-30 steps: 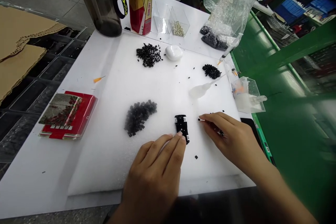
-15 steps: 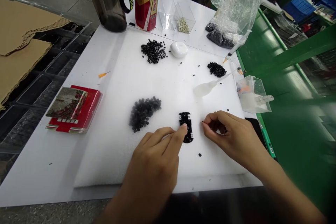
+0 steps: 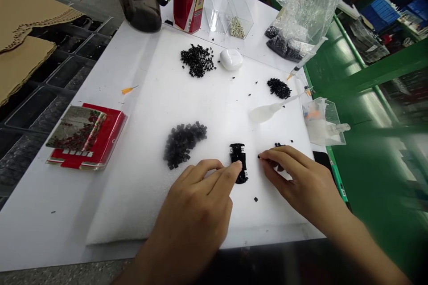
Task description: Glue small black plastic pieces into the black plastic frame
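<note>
My left hand (image 3: 197, 200) is curled, its index fingertip pressing a black plastic part (image 3: 237, 153) shaped like a toy car chassis flat against the white foam sheet (image 3: 133, 205). The fingertip covers the middle of that part. To its right, my right hand (image 3: 294, 171) pinches a tiny black piece (image 3: 259, 156) between thumb and forefinger, apart from the chassis-like part. Several small black bits (image 3: 279, 144) lie just behind the right hand's fingers. A single black square (image 3: 256, 199) rests in front of the chassis-like part. Left of it spreads a heap of dark squares (image 3: 182, 142).
Farther back are two piles of small black parts (image 3: 198, 60) (image 3: 279, 88), a white case (image 3: 231, 59), a dropper bottle (image 3: 264, 113) and a syringe (image 3: 306, 60). A red box (image 3: 107, 133) lies left. A dark bottle (image 3: 140, 9) and clear trays (image 3: 237, 26) stand behind.
The view has shifted slightly. My right hand has moved a little and tilted, uncovering the black bits behind its fingers. The left fingertip stays on the chassis-like part.
</note>
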{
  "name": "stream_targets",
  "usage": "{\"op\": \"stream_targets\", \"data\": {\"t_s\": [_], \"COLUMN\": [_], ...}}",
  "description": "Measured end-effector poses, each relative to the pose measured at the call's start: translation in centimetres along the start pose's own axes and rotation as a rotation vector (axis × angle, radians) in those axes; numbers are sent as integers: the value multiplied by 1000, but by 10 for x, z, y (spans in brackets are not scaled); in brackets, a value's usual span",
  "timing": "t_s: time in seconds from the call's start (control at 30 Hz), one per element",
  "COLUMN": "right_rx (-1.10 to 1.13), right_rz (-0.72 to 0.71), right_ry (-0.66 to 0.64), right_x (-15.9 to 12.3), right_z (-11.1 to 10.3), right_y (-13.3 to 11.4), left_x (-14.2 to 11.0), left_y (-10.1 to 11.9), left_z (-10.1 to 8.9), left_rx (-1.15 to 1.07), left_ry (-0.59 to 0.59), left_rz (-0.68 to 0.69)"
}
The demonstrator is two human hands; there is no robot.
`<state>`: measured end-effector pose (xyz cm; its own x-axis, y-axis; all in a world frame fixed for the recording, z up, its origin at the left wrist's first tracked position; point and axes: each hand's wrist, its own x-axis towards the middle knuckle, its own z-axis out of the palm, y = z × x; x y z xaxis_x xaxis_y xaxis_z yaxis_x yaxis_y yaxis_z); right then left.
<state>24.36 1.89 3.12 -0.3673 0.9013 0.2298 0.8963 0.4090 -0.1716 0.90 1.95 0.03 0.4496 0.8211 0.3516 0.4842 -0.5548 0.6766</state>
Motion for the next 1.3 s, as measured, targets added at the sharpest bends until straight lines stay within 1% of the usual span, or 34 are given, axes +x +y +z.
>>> {"op": "stream_targets", "data": {"t_s": [0.07,0.13,0.2,0.33,0.47,0.6,0.7,0.77,0.9,0.97,1.03,1.1,1.2,1.3], "right_rx": [-113,-208,-227,-167,-158,-94,-68,-49,35,54,68,115,233,234], "right_rz": [-64,-99,-100,-25,66,87,113,138,203,212,185,121,-13,-142], "right_ry": [7,3,0,9,8,73,81,59,-40,-61,-65,-74,-141,-218], "right_x": [-2,-2,-1,0,2,5,8,10,16,18,17,13,6,1], "right_z": [2,4,7,11,13,12,8,6,-1,-4,-7,-9,-8,-5], "right_y": [-1,-3,-4,-5,-6,-7,-6,-5,1,3,0,-8,-26,-39], "left_x": [-1,-2,-3,-3,-3,-3,-3,-4,-4,-4,-3,-3,-2,-3], "left_y": [0,0,1,2,2,2,2,2,1,2,2,2,2,1], "left_z": [0,-1,-1,-1,0,0,-1,-1,1,1,0,-1,-1,-1], "left_rx": [-6,-4,0,-8,-10,-12,-9,-8,-16,-21,-26,-30,-29,-16], "left_ry": [0,-1,1,-6,-2,-5,-4,-2,-2,-3,-9,-16,-14,4], "left_rz": [-1,2,3,-3,-4,1,1,-2,2,-3,-13,-16,-13,-6]}}
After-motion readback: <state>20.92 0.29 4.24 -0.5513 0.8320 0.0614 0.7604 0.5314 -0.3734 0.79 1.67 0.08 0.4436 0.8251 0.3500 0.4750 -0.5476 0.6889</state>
